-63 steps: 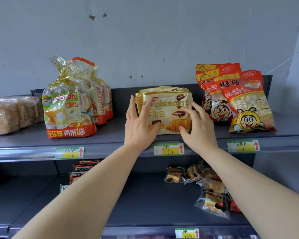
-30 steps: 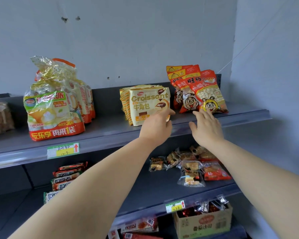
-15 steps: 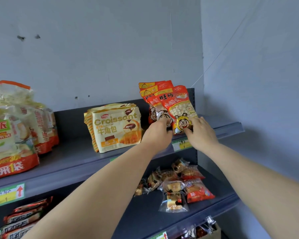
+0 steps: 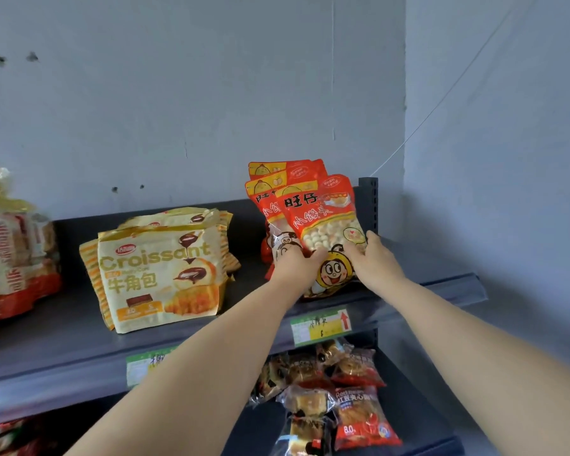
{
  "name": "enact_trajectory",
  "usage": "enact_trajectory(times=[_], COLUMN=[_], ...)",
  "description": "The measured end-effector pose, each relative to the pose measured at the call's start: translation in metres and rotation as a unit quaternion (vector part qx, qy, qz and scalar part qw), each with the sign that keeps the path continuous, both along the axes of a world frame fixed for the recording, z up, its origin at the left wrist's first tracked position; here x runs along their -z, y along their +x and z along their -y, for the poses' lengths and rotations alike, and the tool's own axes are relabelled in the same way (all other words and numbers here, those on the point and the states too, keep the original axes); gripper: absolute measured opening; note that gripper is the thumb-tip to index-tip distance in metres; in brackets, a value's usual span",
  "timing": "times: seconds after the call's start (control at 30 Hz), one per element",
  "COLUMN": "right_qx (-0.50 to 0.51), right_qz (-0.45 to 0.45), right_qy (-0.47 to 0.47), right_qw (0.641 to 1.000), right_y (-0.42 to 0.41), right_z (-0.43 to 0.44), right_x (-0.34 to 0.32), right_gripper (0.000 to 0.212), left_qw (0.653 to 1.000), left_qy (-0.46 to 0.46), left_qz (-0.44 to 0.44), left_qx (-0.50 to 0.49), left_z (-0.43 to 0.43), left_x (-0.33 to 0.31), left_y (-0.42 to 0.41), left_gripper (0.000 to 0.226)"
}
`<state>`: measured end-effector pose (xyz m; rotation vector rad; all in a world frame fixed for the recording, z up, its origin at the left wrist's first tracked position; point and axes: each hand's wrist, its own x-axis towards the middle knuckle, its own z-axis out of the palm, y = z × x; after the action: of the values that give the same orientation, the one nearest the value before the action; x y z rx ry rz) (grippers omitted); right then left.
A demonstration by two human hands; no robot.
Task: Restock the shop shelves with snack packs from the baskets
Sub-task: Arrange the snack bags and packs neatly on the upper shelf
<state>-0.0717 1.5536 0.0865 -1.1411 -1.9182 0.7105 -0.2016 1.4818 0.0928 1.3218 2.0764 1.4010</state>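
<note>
1. Here, the left hand [image 4: 295, 264] and the right hand [image 4: 374, 263] both reach onto the upper shelf [image 4: 63, 343] and meet at the front red snack pack [image 4: 323, 222].
2. The left hand grasps the pack's lower left edge, fingers curled against it. The right hand grasps the lower right edge, fingers bent onto the side next to the bee cartoon.
3. The pack stands upright between the two hands at the right end of the shelf, close to the front lip.
4. Just behind it and touching it, more red packs [image 4: 277, 179] of the same kind stand fanned out in a row toward the back panel.
5. A stack of croissant packs [image 4: 165, 274] stands upright to the left, apart from both hands.
6. At the far left edge stand bread bags [image 4: 14, 251], blurred.
7. A green and yellow price tag [image 4: 321, 325] sits on the shelf's front strip, directly below the held pack.
8. On the lower shelf [image 4: 418, 406], small wrapped cakes [image 4: 326, 390] lie in a loose heap beneath the hands.
</note>
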Motion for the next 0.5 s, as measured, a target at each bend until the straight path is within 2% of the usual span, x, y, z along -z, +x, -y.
enact_trajectory(times=[0.1, 0.17, 0.27, 0.33, 0.37, 0.43, 0.47, 0.5], right_qx=[0.001, -0.011, -0.038, -0.034, -0.034, -0.072, -0.099, -0.126], right_qz=[-0.112, -0.173, -0.15, -0.108, -0.097, -0.144, -0.174, -0.182], right_qy=[-0.01, 0.0, 0.004, 0.003, -0.005, -0.081, -0.129, -0.17], right_qw=[0.994, 0.985, 0.988, 0.994, 0.995, 0.984, 0.971, 0.96], right_y=[-0.008, -0.016, -0.031, -0.038, -0.041, -0.043, -0.042, -0.04], right_z=[-0.006, -0.008, -0.008, -0.009, -0.01, -0.017, -0.02, -0.023], right_x=[-0.006, -0.011, -0.019, -0.02, -0.019, -0.017, -0.017, -0.017], right_gripper=[0.063, 0.054, 0.052, 0.07, 0.079, 0.088, 0.087, 0.081], left_qw=[0.998, 0.994, 0.989, 0.989, 0.992, 0.989, 0.979, 0.972], left_qy=[0.054, 0.097, 0.109, 0.079, 0.073, 0.076, 0.063, 0.043], left_qz=[-0.008, -0.047, -0.09, -0.087, -0.043, 0.116, 0.191, 0.229], left_qx=[0.021, 0.004, -0.048, -0.088, -0.092, -0.049, -0.017, 0.004], left_z=[-0.005, -0.004, -0.002, -0.004, -0.006, -0.008, -0.008, -0.007], left_x=[-0.002, -0.006, -0.014, -0.017, -0.017, -0.014, -0.013, -0.013], left_y=[0.0, -0.006, -0.019, -0.028, -0.031, -0.034, -0.035, -0.035], left_gripper=[0.035, 0.035, 0.037, 0.045, 0.051, 0.072, 0.08, 0.085])
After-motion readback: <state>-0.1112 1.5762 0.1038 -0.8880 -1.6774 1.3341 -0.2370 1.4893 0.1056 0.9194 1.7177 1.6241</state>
